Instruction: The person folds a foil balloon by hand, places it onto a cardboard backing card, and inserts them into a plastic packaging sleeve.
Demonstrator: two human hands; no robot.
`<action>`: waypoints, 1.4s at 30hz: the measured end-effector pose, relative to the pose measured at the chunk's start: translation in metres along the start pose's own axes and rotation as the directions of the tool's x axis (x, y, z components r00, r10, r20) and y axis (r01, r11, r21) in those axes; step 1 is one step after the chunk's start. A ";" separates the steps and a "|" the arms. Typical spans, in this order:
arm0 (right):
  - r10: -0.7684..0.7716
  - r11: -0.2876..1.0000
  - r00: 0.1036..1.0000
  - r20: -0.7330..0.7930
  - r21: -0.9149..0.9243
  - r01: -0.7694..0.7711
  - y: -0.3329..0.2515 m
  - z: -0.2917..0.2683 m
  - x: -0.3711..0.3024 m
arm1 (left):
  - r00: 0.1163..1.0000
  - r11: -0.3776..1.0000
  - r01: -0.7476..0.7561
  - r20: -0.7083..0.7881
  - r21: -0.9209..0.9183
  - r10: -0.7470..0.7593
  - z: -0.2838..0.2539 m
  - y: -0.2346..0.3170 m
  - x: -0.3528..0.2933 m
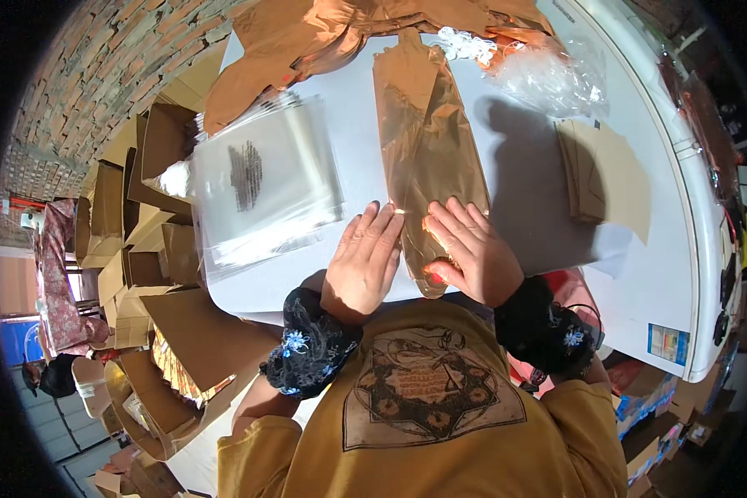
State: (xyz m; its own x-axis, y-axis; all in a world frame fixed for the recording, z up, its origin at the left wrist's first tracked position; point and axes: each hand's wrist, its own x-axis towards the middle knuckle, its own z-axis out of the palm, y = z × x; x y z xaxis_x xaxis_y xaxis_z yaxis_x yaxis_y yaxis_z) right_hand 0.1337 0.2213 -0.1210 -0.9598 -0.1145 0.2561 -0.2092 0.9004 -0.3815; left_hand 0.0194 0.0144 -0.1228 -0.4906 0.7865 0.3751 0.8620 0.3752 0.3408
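Observation:
A long copper-coloured foil balloon (432, 145) lies flat on the white tabletop, folded lengthwise, its narrower rounded end toward me. My left hand (363, 261) rests along its left edge near that end, fingers stretched out and held side by side. On the opposite edge, my right hand (476, 253) lies flat with the fingertips on the foil and the thumb set apart across the near end. Neither hand grips anything. Dark, blue-flowered cuffs cover both wrists.
Stacked clear plastic bags (266, 178) lie at left. More copper foil (332, 37) is heaped along the far edge, beside a white bundle (466, 45) and crumpled clear plastic (556, 79). Folded brown cardboard (585, 170) sits at right. Open cartons (199, 332) crowd the left side.

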 end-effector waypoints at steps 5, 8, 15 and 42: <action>0.003 1.000 1.000 -0.010 0.012 -0.003 -0.001 0.001 0.000 | 1.000 1.000 0.002 0.028 0.003 -0.002 0.001 -0.002 -0.001; 0.007 1.000 1.000 -0.012 0.021 -0.007 -0.003 0.000 0.001 | 1.000 1.000 -0.004 0.015 0.005 0.004 0.002 -0.001 -0.001; 0.019 1.000 1.000 -0.019 0.002 -0.019 -0.010 0.002 0.002 | 1.000 1.000 0.014 0.015 0.005 -0.014 0.003 -0.001 -0.002; 0.015 1.000 0.999 -0.051 0.000 -0.015 -0.010 0.006 0.004 | 0.994 0.991 0.109 0.023 0.076 -0.111 0.009 -0.001 0.005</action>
State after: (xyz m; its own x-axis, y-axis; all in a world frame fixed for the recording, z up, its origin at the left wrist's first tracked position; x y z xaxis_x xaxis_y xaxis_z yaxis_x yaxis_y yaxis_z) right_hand 0.1313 0.2097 -0.1214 -0.9521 -0.0788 0.2955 -0.1943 0.9020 -0.3854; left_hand 0.0177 0.0223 -0.1288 -0.5798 0.7515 0.3147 0.8108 0.4944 0.3133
